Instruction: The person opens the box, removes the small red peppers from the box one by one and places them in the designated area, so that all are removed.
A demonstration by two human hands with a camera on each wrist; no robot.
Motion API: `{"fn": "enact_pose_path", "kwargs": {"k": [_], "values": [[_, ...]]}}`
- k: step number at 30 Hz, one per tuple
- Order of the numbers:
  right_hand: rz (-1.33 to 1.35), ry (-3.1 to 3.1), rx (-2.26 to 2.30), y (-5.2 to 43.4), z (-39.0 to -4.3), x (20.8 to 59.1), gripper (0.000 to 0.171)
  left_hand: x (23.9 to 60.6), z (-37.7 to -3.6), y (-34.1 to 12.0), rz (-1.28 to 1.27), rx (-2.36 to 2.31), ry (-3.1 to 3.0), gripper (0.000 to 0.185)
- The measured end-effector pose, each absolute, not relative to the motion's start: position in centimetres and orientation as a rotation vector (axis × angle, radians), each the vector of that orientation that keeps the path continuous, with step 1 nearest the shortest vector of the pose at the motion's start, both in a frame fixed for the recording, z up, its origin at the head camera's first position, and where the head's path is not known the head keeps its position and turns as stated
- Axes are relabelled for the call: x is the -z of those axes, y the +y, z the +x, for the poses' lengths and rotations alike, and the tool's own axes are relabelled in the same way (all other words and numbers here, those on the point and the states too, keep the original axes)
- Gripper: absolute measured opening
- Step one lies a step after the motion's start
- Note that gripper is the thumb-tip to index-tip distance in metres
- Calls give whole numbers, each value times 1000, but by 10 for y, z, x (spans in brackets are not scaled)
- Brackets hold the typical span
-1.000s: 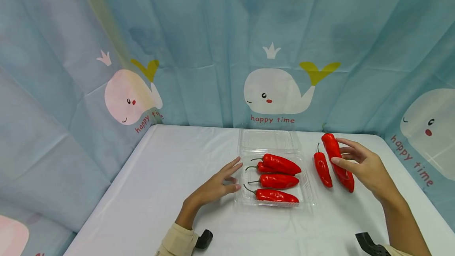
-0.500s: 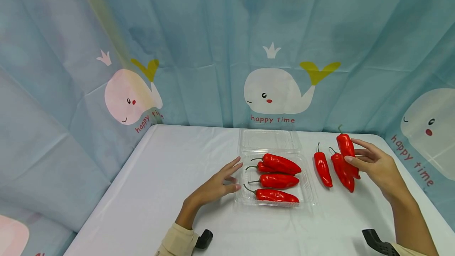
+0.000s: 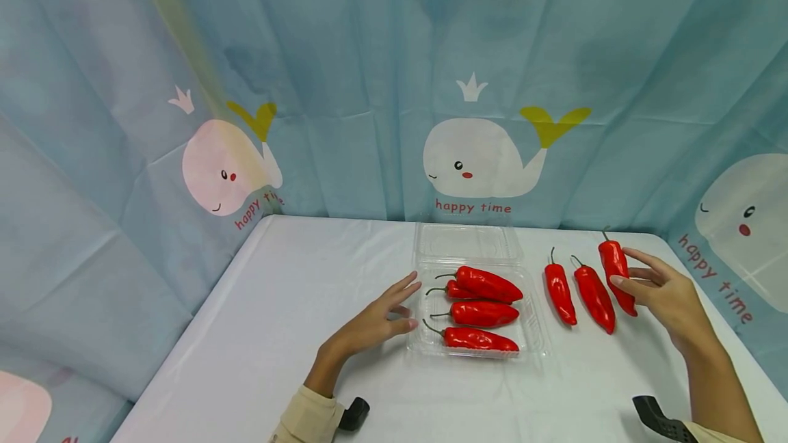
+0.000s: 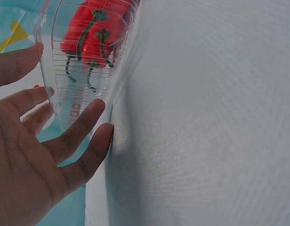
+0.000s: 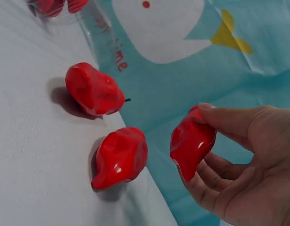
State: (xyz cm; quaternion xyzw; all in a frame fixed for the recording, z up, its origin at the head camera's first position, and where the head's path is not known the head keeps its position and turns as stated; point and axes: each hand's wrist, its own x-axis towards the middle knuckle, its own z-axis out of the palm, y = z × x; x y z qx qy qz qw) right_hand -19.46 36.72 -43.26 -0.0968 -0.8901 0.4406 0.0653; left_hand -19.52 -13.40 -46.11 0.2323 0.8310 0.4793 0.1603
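Rightward since half a second ago: my right hand has carried its red pepper off toward 3 o'clock, fingers and thumb pinching it clear of the two peppers on the tabletop. Left hand, fingers straight, rests at 9 o'clock against the clear tray.

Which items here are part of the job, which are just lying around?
In the job: right hand holding a red pepper; two loose peppers; clear tray with four peppers; left hand at its edge.
Lying about: whale curtain, white tablecloth.
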Motion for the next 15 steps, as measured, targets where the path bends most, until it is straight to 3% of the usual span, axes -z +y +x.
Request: {"fn": "enact_pose_path", "kwargs": {"k": [15], "values": [[-494,-2770,-1354,384,-200,449,85,461,-196,-134,650,-1356,2382,74]]}}
